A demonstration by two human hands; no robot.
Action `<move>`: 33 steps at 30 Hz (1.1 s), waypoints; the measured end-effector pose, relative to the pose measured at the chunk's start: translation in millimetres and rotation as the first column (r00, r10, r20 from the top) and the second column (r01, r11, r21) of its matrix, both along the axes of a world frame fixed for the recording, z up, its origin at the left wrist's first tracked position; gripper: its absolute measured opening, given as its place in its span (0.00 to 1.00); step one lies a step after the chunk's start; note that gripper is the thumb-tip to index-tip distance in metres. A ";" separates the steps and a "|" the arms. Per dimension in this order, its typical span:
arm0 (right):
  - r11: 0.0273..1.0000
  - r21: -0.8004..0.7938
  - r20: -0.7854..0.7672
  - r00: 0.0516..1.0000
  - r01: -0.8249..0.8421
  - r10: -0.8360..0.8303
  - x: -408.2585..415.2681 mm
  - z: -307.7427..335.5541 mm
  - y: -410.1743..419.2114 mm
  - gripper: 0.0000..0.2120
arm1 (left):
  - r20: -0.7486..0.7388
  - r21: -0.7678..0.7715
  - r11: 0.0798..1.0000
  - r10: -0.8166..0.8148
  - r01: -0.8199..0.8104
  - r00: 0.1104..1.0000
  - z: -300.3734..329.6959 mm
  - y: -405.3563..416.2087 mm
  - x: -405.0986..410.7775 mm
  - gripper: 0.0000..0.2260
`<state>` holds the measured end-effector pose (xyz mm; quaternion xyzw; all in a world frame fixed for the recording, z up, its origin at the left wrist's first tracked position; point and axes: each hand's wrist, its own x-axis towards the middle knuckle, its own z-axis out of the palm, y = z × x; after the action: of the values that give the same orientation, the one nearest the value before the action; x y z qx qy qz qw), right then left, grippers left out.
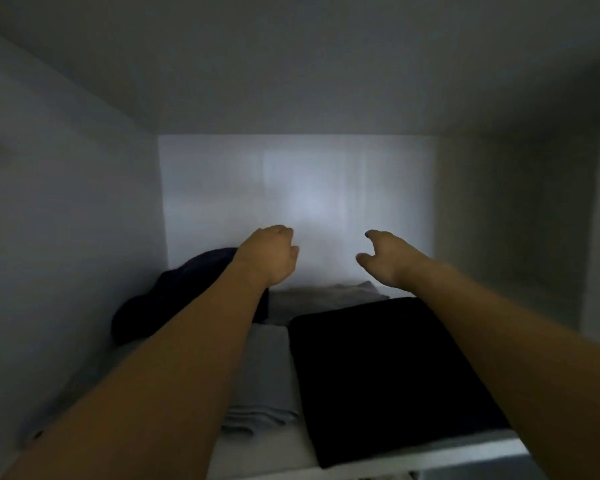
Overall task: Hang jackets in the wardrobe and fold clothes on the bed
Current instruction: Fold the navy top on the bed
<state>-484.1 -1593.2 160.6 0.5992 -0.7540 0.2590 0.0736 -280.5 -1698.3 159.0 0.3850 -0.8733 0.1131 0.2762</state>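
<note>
Stashing folded clothes on the wardrobe shelf (pixel 465 448)

Left hand (pixel 269 254) and right hand (pixel 383 256) hover loose, holding nothing; probably grabbing the far grey garment (pixel 326 296) next.

We see a flat, neatly folded black garment (pixel 388 372) lying on the white wardrobe shelf (pixel 257 460), right of a folded pale grey cloth stack (pixel 267 379). Behind lie a folded grey garment (pixel 326 296) and a crumpled dark navy garment (pixel 174 292).
</note>
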 end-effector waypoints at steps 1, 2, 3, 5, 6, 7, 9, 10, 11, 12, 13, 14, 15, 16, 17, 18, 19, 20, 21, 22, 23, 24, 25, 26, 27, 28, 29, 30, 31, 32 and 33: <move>1.000 0.001 0.000 1.000 0.031 -0.031 -7.5 -2.3 18.8 0.29 | 0.009 -0.002 0.999 -0.036 0.036 0.999 -0.2 13.5 -12.1 0.20; 0.998 0.008 0.003 0.998 0.062 -0.062 -14.1 -4.2 37.1 0.29 | 0.017 -0.004 0.997 -0.072 0.072 0.997 -0.5 26.3 -23.6 0.20; 0.995 0.021 0.010 0.995 0.099 -0.099 -20.0 -5.6 56.3 0.29 | 0.026 -0.006 0.994 -0.108 0.108 0.994 -1.0 38.6 -34.6 0.20; 0.983 0.039 0.015 0.983 0.182 -0.182 -30.8 -5.1 93.0 0.30 | 0.030 -0.023 0.984 -0.174 0.174 0.984 -1.5 61.7 -55.7 0.20; 0.973 0.033 0.004 0.973 0.230 -0.230 -35.5 -4.3 110.0 0.30 | 0.024 -0.035 0.977 -0.208 0.209 0.978 -1.4 73.4 -65.8 0.19; 0.961 0.027 -0.008 0.961 0.276 -0.276 -38.8 -3.3 126.9 0.30 | 0.022 -0.046 0.968 -0.245 0.246 0.969 -1.3 85.0 -75.2 0.19; 0.931 0.034 -0.015 0.931 0.365 -0.364 -42.3 -2.2 161.1 0.30 | 0.035 -0.064 0.943 -0.325 0.327 0.945 -1.5 108.8 -93.8 0.18; 0.912 0.048 -0.010 0.913 0.407 -0.407 -44.1 -2.9 179.1 0.31 | 0.046 -0.064 0.927 -0.367 0.369 0.929 -2.3 121.9 -103.0 0.17; 0.893 0.062 -0.014 0.895 0.445 -0.445 -44.2 -4.3 196.0 0.32 | 0.055 -0.058 0.913 -0.401 0.404 0.914 -4.4 134.1 -110.0 0.17; 0.874 0.063 -0.026 0.876 0.483 -0.482 -44.3 -5.5 212.5 0.32 | 0.069 -0.052 0.899 -0.432 0.436 0.899 -6.2 146.1 -115.7 0.17; 0.848 0.062 -0.033 0.850 0.527 -0.526 -42.5 -6.2 237.3 0.32 | 0.076 -0.042 0.881 -0.467 0.470 0.881 -7.5 163.8 -123.5 0.17; 0.842 0.056 -0.039 0.844 0.536 -0.535 -40.3 -5.6 247.5 0.32 | 0.079 -0.036 0.876 -0.477 0.481 0.875 -7.6 171.9 -126.2 0.17; 0.825 0.046 -0.050 0.826 0.563 -0.561 -37.5 -5.8 268.4 0.31 | 0.084 -0.040 0.860 -0.504 0.508 0.860 -7.2 188.9 -131.2 0.17; 0.805 0.035 -0.063 0.806 0.592 -0.589 -32.6 -6.4 292.5 0.31 | 0.091 -0.052 0.841 -0.533 0.539 0.841 -5.6 209.0 -135.9 0.18; 0.781 0.024 -0.067 0.780 0.624 -0.622 -28.4 -7.9 317.8 0.30 | 0.099 -0.068 0.816 -0.567 0.574 0.818 -3.5 231.5 -140.6 0.18; 0.753 0.011 -0.070 0.752 0.657 -0.655 -25.0 -10.0 345.5 0.30 | 0.108 -0.082 0.787 -0.603 0.612 0.790 -1.0 257.1 -145.6 0.18; 0.723 0.002 -0.069 0.721 0.691 -0.689 -20.8 -12.5 375.8 0.30 | 0.113 -0.096 0.757 -0.636 0.646 0.763 0.9 284.0 -151.0 0.18; 0.693 -0.002 -0.067 0.691 0.721 -0.719 -17.3 -15.8 406.8 0.29 | 0.116 -0.109 0.732 -0.663 0.673 0.740 2.9 311.9 -154.6 0.17; 0.659 0.003 -0.061 0.658 0.752 -0.750 -12.1 -19.2 439.7 0.28 | 0.118 -0.119 0.708 -0.686 0.696 0.718 3.3 340.5 -157.5 0.16; 0.623 0.009 -0.057 0.623 0.782 -0.780 -5.4 -22.8 473.8 0.28 | 0.120 -0.121 0.685 -0.709 0.719 0.695 2.5 370.0 -159.7 0.15; 0.588 0.010 -0.054 0.588 0.809 -0.807 2.8 -26.0 507.8 0.27 | 0.124 -0.118 0.658 -0.733 0.744 0.669 1.0 399.9 -161.2 0.15; 0.555 0.006 -0.055 0.555 0.832 -0.830 12.1 -29.0 543.7 0.26 | 0.128 -0.113 0.628 -0.760 0.770 0.638 -0.9 432.7 -161.3 0.15; 0.524 0.000 -0.059 0.523 0.852 -0.850 22.7 -31.8 580.4 0.25 | 0.130 -0.108 0.592 -0.788 0.798 0.602 -3.7 466.9 -161.2 0.16; 0.491 -0.007 -0.065 0.489 0.871 -0.870 34.1 -34.8 618.0 0.24 | 0.129 -0.101 0.553 -0.817 0.827 0.562 -6.8 502.7 -159.8 0.17; 0.451 -0.012 -0.070 0.449 0.892 -0.891 47.3 -37.9 657.0 0.24 | 0.124 -0.094 0.510 -0.846 0.855 0.518 -11.0 540.4 -157.4 0.18; 0.409 -0.013 -0.074 0.407 0.912 -0.910 61.6 -41.0 696.2 0.23 | 0.115 -0.086 0.466 -0.873 0.881 0.473 -15.3 578.7 -153.3 0.17; 0.365 -0.009 -0.075 0.364 0.931 -0.928 77.2 -44.7 734.7 0.22 | 0.105 -0.074 0.424 -0.897 0.903 0.429 -20.8 617.0 -148.1 0.16; 0.321 -0.007 -0.081 0.319 0.947 -0.944 93.0 -48.5 773.2 0.22 | 0.101 -0.064 0.381 -0.917 0.922 0.386 -25.9 655.6 -142.0 0.15; 0.276 -0.008 -0.090 0.275 0.961 -0.957 108.9 -52.5 811.0 0.23 | 0.100 -0.062 0.336 -0.935 0.940 0.341 -31.0 694.7 -135.6 0.14; 0.231 -0.006 -0.094 0.230 0.973 -0.969 126.0 -58.1 847.8 0.23 | 0.101 -0.058 0.291 -0.950 0.955 0.295 -36.4 734.2 -128.4 0.14; 0.189 0.000 -0.093 0.188 0.982 -0.978 143.7 -64.4 882.4 0.23 | 0.100 -0.047 0.245 -0.964 0.968 0.248 -41.3 773.5 -120.2 0.15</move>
<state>-340.3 -710.9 96.2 -0.0067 -0.9669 0.1086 0.2309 -400.7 -924.9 117.8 -0.2478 -0.9258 -0.0274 0.2841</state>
